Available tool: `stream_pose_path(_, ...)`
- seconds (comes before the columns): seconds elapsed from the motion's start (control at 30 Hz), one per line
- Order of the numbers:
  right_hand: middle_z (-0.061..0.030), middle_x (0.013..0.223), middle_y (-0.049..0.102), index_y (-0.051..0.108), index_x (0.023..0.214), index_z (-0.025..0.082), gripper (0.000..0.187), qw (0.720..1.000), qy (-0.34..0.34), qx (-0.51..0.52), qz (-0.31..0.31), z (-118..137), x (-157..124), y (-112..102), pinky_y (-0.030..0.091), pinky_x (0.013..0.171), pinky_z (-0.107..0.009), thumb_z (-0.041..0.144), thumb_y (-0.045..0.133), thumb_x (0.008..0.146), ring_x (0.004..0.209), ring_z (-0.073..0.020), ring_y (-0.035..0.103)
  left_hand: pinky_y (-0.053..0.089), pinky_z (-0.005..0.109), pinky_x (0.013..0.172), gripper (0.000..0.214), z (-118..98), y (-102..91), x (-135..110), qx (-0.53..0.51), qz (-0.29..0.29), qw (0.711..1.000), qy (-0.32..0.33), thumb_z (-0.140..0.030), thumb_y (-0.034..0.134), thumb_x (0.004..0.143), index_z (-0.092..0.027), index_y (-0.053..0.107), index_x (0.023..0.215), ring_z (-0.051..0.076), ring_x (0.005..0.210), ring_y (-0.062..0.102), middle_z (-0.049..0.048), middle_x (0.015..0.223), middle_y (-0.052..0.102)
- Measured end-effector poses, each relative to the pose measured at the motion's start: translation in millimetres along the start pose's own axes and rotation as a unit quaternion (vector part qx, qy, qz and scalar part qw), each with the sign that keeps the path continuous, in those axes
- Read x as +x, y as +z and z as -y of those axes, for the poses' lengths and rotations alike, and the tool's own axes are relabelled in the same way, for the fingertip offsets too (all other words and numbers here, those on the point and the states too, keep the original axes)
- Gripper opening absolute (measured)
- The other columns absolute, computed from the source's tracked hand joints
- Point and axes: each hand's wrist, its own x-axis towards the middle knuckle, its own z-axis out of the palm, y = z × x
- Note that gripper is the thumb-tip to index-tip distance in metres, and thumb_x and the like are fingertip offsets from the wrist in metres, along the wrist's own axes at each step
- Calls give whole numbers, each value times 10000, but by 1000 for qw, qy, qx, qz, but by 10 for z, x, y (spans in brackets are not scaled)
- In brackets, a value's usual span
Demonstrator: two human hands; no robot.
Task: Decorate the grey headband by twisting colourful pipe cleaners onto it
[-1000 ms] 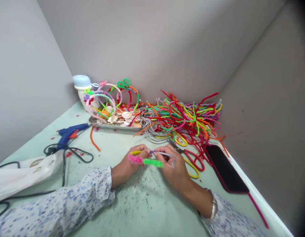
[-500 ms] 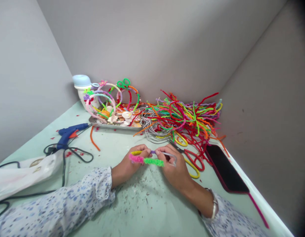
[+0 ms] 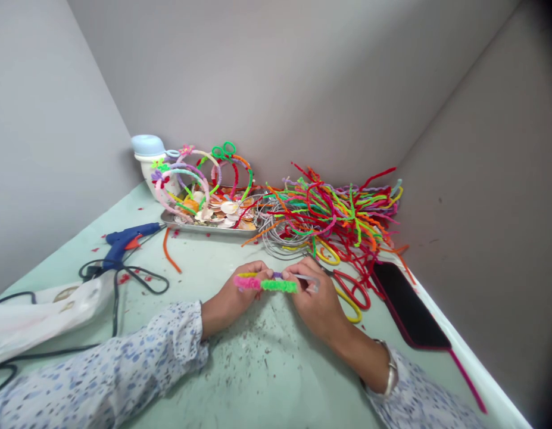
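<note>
Between my hands, above the near middle of the table, is a headband [image 3: 279, 286] wrapped in pink, green, yellow and purple pipe cleaner, with a bare grey stretch at its right end. My left hand [image 3: 244, 289] is closed on its left part, thumb and fingers pinching near the purple section. The fingers of my right hand [image 3: 318, 301] pinch the other side of that purple section. Parts of the band are hidden behind the fingers. Just beyond my right hand lie red-handled scissors [image 3: 354, 287] and yellow-handled scissors [image 3: 351, 307].
A metal tray [image 3: 213, 230] holds shells and finished headbands [image 3: 199, 173], beside a white cup [image 3: 150, 167]. Pipe cleaners [image 3: 333, 208] and wire hoops [image 3: 284, 238] pile up at the back. A blue glue gun [image 3: 124, 241] and plastic bag [image 3: 65, 304] lie left; a phone [image 3: 407, 304] lies right.
The headband has tilted slightly, its pink and green front edge rising a little so the loop looks flatter. Both hands keep their pinch in nearly the same place.
</note>
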Motion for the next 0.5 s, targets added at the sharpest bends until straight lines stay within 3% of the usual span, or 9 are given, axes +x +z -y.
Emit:
stream_pose_path(0.23, -10, 784, 550, 617, 761, 200, 210, 999, 26, 17, 10, -29, -6, 16, 387, 650, -261, 250, 470, 902, 741, -157, 525, 269, 213, 464, 315, 174, -35, 51, 7, 12, 1000, 22, -444, 517, 848, -158, 521, 715, 79, 483, 359, -50, 548, 446)
stream_pose_path(0.5, -17, 799, 555, 626, 775, 196, 209, 999, 27, 20, 6, -34, -12, 33, 379, 652, -255, 273, 475, 897, 758, -161, 526, 260, 215, 465, 296, 34, -10, 10, 14, 8, 1000, 7, -420, 509, 853, -159, 507, 713, 80, 484, 350, -56, 536, 426)
